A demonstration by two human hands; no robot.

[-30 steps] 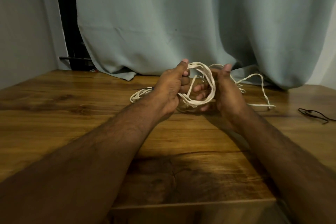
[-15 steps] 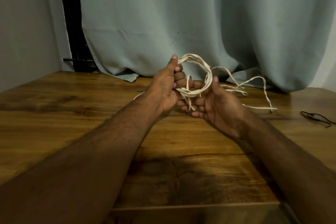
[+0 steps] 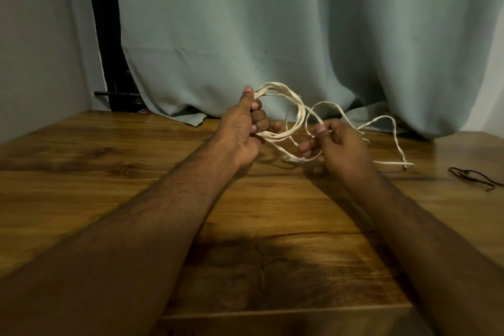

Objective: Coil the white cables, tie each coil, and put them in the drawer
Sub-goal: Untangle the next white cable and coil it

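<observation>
My left hand point(image 3: 241, 133) grips a coil of white cable point(image 3: 296, 106) made of several loops, held upright above the wooden table point(image 3: 109, 185). Its thumb presses the top of the coil and the fingers curl round the bundle. My right hand point(image 3: 338, 147) pinches a loose strand of the same cable between thumb and fingers, just right of the coil. The free tail point(image 3: 392, 142) loops off to the right and lies on the table, ending near the curtain. No drawer is in view.
A grey-green curtain point(image 3: 272, 35) hangs behind the table and touches its back edge. A thin black cord point(image 3: 471, 176) lies at the table's right side. The table's front edge point(image 3: 272, 314) runs below my forearms.
My right hand has come away from the coil to the right and now pinches a loose strand. My left hand keeps its hold on the coil, which has risen slightly.
</observation>
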